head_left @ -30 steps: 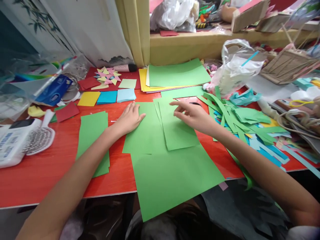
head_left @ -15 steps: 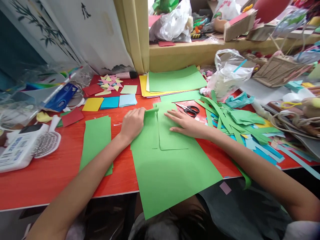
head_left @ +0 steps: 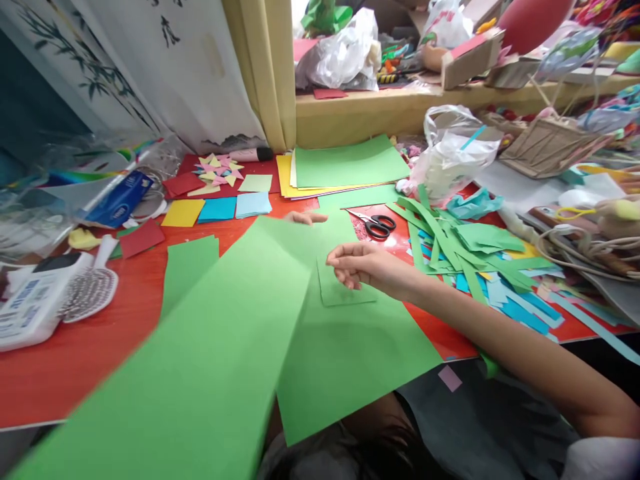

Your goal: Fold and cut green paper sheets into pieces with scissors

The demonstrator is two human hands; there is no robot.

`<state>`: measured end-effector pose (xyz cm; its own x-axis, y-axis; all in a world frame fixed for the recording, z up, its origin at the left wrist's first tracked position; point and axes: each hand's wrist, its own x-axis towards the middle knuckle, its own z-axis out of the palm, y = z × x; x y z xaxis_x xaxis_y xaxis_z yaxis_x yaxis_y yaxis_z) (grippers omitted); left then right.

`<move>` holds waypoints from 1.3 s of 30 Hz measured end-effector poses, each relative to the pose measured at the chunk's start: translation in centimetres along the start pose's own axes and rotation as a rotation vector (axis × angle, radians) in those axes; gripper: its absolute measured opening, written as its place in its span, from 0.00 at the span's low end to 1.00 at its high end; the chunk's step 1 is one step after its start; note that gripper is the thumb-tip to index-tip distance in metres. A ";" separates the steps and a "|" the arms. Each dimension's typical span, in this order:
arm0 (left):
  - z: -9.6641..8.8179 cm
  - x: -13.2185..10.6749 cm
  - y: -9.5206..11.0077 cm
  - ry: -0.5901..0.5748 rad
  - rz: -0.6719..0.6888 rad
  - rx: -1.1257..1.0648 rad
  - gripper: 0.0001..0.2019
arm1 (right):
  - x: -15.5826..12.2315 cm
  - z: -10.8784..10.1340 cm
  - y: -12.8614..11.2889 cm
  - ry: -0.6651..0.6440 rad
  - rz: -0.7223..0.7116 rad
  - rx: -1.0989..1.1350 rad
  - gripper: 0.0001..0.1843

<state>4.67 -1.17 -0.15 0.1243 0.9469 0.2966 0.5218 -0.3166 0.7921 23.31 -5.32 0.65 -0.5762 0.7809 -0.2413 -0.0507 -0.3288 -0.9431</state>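
Observation:
My left hand (head_left: 299, 217) is mostly hidden behind a large green paper sheet (head_left: 220, 333) and grips its upper edge. The raised sheet slants down toward me on the left. My right hand (head_left: 363, 265) hovers with loosely bent fingers, and nothing shows between them. Below it lies a smaller green paper rectangle (head_left: 347, 293). Another large green sheet (head_left: 360, 367) lies under that rectangle and hangs over the table's front edge. Scissors (head_left: 379, 227) with black handles rest just beyond my right hand.
Green and blue paper strips (head_left: 465, 253) lie to the right. Green paper pieces (head_left: 190, 263) are at the left, partly covered. A stack of coloured sheets (head_left: 350, 163) sits at the back. A hairbrush (head_left: 90, 293) and a white bottle (head_left: 37, 303) lie far left.
My left hand has lifted a large green sheet, which now swings up over the left of the table. My right hand has risen from the paper and its fingers have curled.

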 end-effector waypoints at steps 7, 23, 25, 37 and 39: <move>1.2 0.6 -2.4 -0.078 0.225 0.312 0.12 | -1.0 1.4 -0.3 -0.020 0.084 -0.006 0.29; 1.6 0.4 -3.9 0.017 0.201 0.490 0.11 | -0.8 7.3 2.9 -0.083 -0.180 -1.443 0.41; 1.7 0.4 -4.0 0.007 0.188 0.511 0.11 | -0.4 7.1 2.4 -0.084 -0.127 -1.414 0.38; 2.0 -0.1 -3.2 0.009 0.248 0.686 0.13 | 0.1 7.3 2.2 -0.054 -0.252 -1.550 0.32; 2.2 -0.3 -3.1 -0.001 0.273 0.722 0.14 | 0.3 7.0 2.5 -0.061 -0.301 -1.507 0.37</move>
<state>4.84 -0.30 -3.85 0.3287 0.8406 0.4305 0.8937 -0.4242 0.1459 17.29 -9.62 -0.18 -0.7298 0.6829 -0.0316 0.6565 0.6872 -0.3111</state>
